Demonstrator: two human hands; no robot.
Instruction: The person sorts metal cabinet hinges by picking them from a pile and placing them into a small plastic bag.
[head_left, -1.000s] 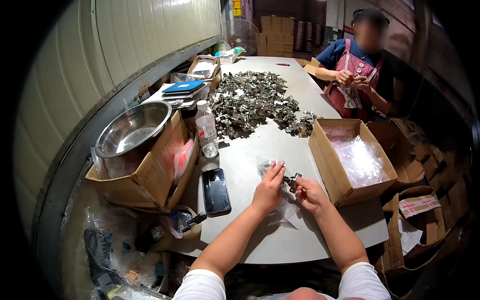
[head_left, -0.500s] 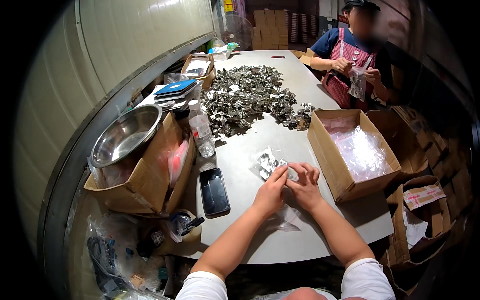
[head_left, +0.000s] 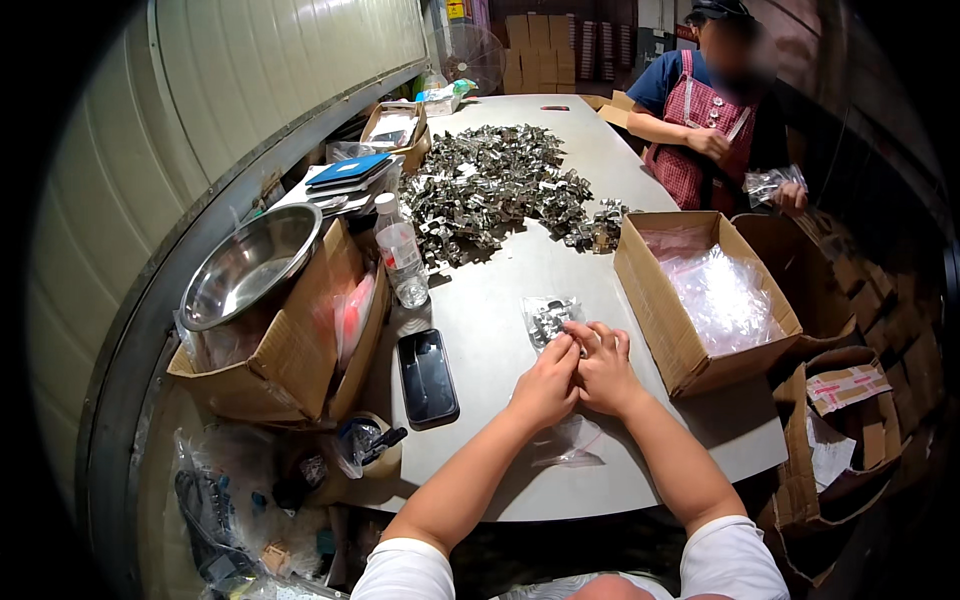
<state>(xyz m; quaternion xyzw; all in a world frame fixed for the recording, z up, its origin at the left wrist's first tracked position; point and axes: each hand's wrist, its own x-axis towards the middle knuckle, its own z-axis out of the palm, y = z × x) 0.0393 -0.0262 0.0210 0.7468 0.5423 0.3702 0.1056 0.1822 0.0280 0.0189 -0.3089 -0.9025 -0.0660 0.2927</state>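
While the clear bag (head_left: 535, 306) with metal parts (head_left: 550, 320) inside lies just beyond the hands, the left hand (head_left: 546, 386) and right hand (head_left: 604, 376) meet, pinching its near edge, forearms converging. Left of them: one phone (head_left: 428, 379), one bottle (head_left: 401, 257), one bowl (head_left: 252, 268).

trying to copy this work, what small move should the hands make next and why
Probably pinch along the near edge of the clear bag to press it closed: metal pieces lie inside, and the left hand and right hand meet at that edge, though whether it is sealed is too small to tell.
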